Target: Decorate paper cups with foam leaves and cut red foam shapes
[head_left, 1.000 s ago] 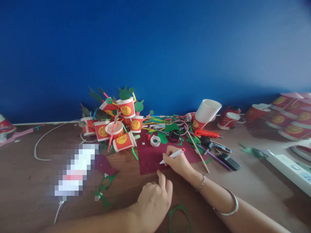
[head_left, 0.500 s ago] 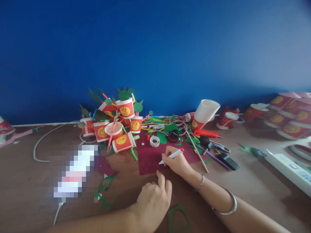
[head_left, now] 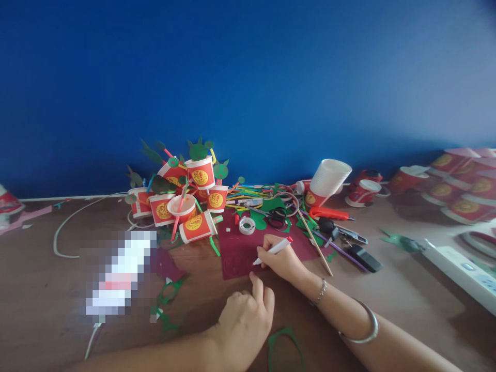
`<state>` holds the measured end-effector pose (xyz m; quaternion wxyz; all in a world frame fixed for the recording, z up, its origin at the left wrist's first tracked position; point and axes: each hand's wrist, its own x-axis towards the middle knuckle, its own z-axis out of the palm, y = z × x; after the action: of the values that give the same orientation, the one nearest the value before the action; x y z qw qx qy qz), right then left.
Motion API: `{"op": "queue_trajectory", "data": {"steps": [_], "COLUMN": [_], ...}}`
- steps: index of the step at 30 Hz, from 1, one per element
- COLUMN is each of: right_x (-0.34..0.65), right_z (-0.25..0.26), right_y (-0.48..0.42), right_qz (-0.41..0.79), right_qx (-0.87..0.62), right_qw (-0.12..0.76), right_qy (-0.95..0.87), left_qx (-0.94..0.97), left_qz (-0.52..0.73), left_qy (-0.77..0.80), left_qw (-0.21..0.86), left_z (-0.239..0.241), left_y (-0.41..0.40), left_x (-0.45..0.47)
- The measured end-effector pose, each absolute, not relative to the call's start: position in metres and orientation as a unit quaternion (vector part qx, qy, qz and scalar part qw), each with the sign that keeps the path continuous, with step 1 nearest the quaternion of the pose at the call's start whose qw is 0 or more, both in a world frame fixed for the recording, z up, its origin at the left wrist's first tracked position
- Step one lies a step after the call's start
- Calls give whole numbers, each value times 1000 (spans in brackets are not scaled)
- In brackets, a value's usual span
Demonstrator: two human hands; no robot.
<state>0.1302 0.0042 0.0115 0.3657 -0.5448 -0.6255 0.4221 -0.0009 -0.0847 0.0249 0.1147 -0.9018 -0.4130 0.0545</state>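
Observation:
A white marker (head_left: pixel 276 249) with a red end is pinched in my right hand (head_left: pixel 285 262). Its tip is at the maroon sheet of paper (head_left: pixel 235 254), where faint curved lines show near the lower left. My left hand (head_left: pixel 245 316) lies at the near edge of the sheet with nothing in it. Its index finger reaches out to the paper's edge while the other fingers bend. On the far part of the sheet are a roll of tape (head_left: pixel 247 226), black-handled scissors (head_left: pixel 277 218) and green paper pieces (head_left: pixel 259 219).
Red paper cups (head_left: pixel 197 226) with straws and green cutouts stand at the back left. A stack of white cups (head_left: pixel 329 178), an orange-red tool (head_left: pixel 329 213) and keys (head_left: pixel 366 257) lie right. A power strip (head_left: pixel 461 266) is far right. Green scraps (head_left: pixel 287 336) lie nearby.
The marker tip has shifted very slightly left and down over the maroon paper. My left hand stays in place.

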Motion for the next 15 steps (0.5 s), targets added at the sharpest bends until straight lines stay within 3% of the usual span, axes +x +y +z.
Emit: {"op": "queue_trajectory", "data": {"steps": [15], "right_x": [130], "right_z": [9], "right_y": [6], "right_qz": [420], "right_qx": [-544], "right_qw": [369], "right_qy": [-625], "left_qx": [-904], "left_qz": [32], "left_qy": [-407], "left_qw": [130], "left_z": [23], "left_y": [-85], "left_x": [-2]}}
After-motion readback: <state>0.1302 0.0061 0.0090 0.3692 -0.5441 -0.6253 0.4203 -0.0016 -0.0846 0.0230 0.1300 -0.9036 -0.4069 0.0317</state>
